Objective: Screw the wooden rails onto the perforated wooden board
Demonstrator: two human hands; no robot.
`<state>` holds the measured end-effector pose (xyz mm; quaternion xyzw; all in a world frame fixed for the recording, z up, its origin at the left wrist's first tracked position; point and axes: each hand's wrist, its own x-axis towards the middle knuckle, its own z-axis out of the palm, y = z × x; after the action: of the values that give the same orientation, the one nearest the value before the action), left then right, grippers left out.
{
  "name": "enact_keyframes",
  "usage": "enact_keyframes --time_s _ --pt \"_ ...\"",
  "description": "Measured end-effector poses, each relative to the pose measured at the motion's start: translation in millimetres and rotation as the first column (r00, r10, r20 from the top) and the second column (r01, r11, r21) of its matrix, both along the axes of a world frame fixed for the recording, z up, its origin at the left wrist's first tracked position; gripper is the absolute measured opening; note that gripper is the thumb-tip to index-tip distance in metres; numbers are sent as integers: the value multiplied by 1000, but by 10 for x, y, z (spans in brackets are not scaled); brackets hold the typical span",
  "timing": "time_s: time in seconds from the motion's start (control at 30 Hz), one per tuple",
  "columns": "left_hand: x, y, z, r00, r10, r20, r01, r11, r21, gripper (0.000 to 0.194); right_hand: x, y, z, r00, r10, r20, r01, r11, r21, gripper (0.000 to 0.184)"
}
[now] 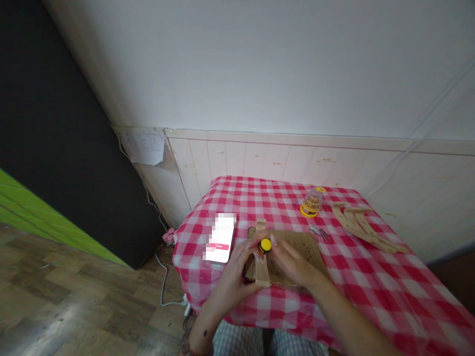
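My left hand (235, 269) and my right hand (291, 259) meet over a flat wooden board (297, 244) on the red-and-white checked table (371, 282). Both hands pinch a small yellow round-topped tool (265, 245) that stands on a narrow wooden strip (261, 269) lying across the board. The fingers of both hands are curled around the yellow piece. The strip runs from the board's far edge toward me.
A phone (221, 237) with a lit screen lies left of the board. A clear yellow-lidded container (311, 201) lies on its side at the back. Curved wooden pieces (361, 225) lie at the right, small metal bits (319, 232) beside the board. Cables trail on the floor at the left.
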<state>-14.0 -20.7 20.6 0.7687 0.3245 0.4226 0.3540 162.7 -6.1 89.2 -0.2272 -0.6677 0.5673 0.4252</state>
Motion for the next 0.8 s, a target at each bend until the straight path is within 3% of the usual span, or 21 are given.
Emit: enact_keyframes --time_s 0.17,0.3,0.43,0.57,0.8 --pt "0 -4 -31 1000 0 28 -1 1000 21 63 26 -7 50 999 41 21 -42 999 25 41" --pt "-7 12 -130 1000 7 7 -7 1000 19 70 39 -6 101 1000 0 8 -1 998 58 39" --pt "-3 25 -185 1000 14 1 -13 1000 -18 68 22 -43 172 994 106 -35 -106 994 16 27" --pt "3 16 -136 999 -3 34 4 1000 -13 66 0 -66 196 990 121 -74 -122 992 -14 20" --pt "3 19 -65 999 -22 36 21 999 34 71 7 -53 108 995 51 -90 -49 999 17 27"
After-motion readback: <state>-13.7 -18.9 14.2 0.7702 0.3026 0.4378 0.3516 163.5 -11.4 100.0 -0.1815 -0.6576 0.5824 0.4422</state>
